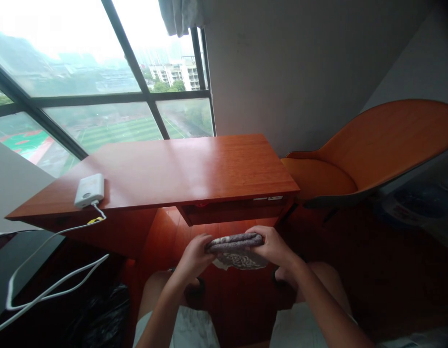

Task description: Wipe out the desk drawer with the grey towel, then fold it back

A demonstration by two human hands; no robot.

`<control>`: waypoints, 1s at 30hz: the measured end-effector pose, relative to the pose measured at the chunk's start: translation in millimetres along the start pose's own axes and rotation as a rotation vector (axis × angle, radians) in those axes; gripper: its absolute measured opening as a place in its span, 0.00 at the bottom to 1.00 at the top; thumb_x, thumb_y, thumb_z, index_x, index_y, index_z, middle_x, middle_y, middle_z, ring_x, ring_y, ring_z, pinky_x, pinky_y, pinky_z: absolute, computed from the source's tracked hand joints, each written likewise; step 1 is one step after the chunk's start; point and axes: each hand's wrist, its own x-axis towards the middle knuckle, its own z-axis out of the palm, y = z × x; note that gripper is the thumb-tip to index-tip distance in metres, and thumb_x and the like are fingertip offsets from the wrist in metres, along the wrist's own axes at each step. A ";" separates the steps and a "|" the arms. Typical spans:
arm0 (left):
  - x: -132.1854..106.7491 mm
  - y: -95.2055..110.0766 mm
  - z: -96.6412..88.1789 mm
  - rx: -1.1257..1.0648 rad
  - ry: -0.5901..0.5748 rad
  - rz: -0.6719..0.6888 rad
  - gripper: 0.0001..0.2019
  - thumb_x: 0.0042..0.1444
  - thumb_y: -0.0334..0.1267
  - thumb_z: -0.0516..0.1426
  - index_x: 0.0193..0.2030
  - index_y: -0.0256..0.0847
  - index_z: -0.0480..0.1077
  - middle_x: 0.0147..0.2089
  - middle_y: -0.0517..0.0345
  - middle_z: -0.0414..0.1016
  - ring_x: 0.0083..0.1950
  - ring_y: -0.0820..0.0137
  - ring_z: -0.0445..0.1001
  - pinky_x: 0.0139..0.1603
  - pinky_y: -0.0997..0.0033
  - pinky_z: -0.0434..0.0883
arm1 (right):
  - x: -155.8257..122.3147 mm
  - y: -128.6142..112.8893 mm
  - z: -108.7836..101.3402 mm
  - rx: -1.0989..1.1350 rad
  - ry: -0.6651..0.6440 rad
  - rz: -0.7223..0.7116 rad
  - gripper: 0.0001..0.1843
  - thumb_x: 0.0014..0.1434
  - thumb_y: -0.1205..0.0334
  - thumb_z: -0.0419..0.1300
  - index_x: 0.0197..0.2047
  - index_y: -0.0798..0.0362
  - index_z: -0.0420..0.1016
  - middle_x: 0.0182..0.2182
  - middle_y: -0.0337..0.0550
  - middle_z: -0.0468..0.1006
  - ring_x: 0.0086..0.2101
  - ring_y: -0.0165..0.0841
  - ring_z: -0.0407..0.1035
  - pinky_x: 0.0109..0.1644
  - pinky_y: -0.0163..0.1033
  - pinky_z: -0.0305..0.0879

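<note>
Between my two hands is a folded grey towel (pixel 238 246) with a pale pattern on its lower face. It is held above the floor, over my knees and just short of the desk's front. My left hand (pixel 198 253) grips the towel's left end, and my right hand (pixel 269 244) grips its right end. Both thumbs lie near the upper folded edge; the other fingers are partly hidden beneath the cloth. Ahead stands the reddish wooden desk (pixel 180 169), with the towel lower than its top and apart from it.
On the desk's left front lies a white power bank (pixel 90 190) with a white cable (pixel 60 232) hanging off the edge. An orange chair (pixel 387 145) stands at the right. A black plastic bag (pixel 104 309) rests at lower left. Windows (pixel 115 116) rise behind the desk.
</note>
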 end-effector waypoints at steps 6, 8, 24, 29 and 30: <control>32.3 85.4 -51.8 0.073 0.389 0.379 0.09 0.52 0.30 0.58 0.41 0.41 0.75 0.41 0.57 0.75 0.39 0.71 0.73 0.36 0.76 0.71 | 49.3 -84.6 -60.2 -0.127 0.126 -0.303 0.13 0.53 0.65 0.63 0.44 0.50 0.77 0.40 0.40 0.81 0.41 0.33 0.73 0.46 0.39 0.68; 50.2 110.4 -64.7 0.165 0.603 0.538 0.10 0.54 0.30 0.58 0.43 0.42 0.75 0.44 0.56 0.75 0.44 0.70 0.74 0.43 0.73 0.72 | 72.3 -111.3 -74.8 -0.227 0.247 -0.472 0.14 0.54 0.67 0.61 0.45 0.49 0.76 0.43 0.40 0.81 0.46 0.34 0.73 0.53 0.42 0.66; 98.0 8.6 -26.7 0.680 0.302 0.599 0.26 0.60 0.33 0.51 0.66 0.44 0.58 0.68 0.50 0.61 0.69 0.60 0.57 0.66 0.54 0.60 | 93.1 10.4 -45.3 -0.874 0.137 -0.463 0.35 0.54 0.71 0.53 0.66 0.52 0.56 0.68 0.50 0.55 0.67 0.44 0.46 0.66 0.56 0.55; 90.9 4.0 -23.7 0.699 0.347 0.614 0.26 0.59 0.29 0.50 0.65 0.41 0.59 0.67 0.47 0.60 0.69 0.59 0.57 0.66 0.54 0.59 | 88.5 7.7 -36.5 -0.841 0.186 -0.472 0.32 0.56 0.73 0.51 0.65 0.53 0.57 0.67 0.50 0.57 0.67 0.42 0.48 0.68 0.54 0.54; 90.3 3.3 -23.0 0.699 0.351 0.608 0.26 0.58 0.29 0.50 0.65 0.41 0.59 0.67 0.47 0.60 0.69 0.59 0.57 0.66 0.54 0.59 | 87.8 7.9 -35.1 -0.821 0.195 -0.476 0.31 0.57 0.73 0.50 0.64 0.53 0.58 0.66 0.50 0.58 0.66 0.41 0.48 0.68 0.53 0.54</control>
